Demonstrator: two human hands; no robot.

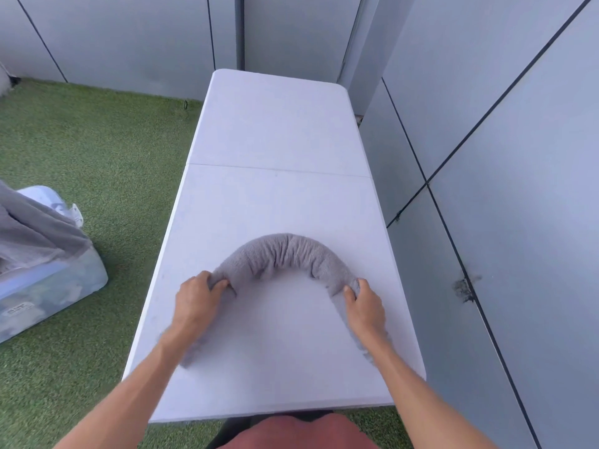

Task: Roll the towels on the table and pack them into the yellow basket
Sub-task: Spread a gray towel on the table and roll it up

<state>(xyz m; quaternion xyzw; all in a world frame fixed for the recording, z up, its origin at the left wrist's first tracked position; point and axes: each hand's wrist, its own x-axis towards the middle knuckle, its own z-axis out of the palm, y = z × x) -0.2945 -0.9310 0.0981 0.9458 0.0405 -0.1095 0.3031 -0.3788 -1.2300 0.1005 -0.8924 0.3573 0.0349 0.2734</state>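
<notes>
Towel (285,252), grey, lies as one long rolled tube on the white table (275,124), bent into an arch whose crown points toward the table's far end and whose two ends trail back toward the table's near edge. Left of the table, on the green turf (97,140), sits a translucent bin (48,286) with grey cloth (32,228) draped over its rim; no yellow basket is in view. Left hand (196,299) sits on the arch's left leg, fingers curled over and gripping the roll near the table's left edge. Crown of the arch shows dense cross wrinkles, so the fabric reads as soft, light and limp, with no stiffness to keep a shape unaided. Right hand (364,303) grips the right leg the same way, thumb inside the arch, fingers wrapped over the top, near the table's right edge. Both tail ends beneath the forearms are blurred; cannot tell how tightly they are rolled. Judgement: roll will slacken if released, and the long tube will sag from a one-point lift. Best hold is around the full girth, both hands, pinching the outer layer against the core.
</notes>
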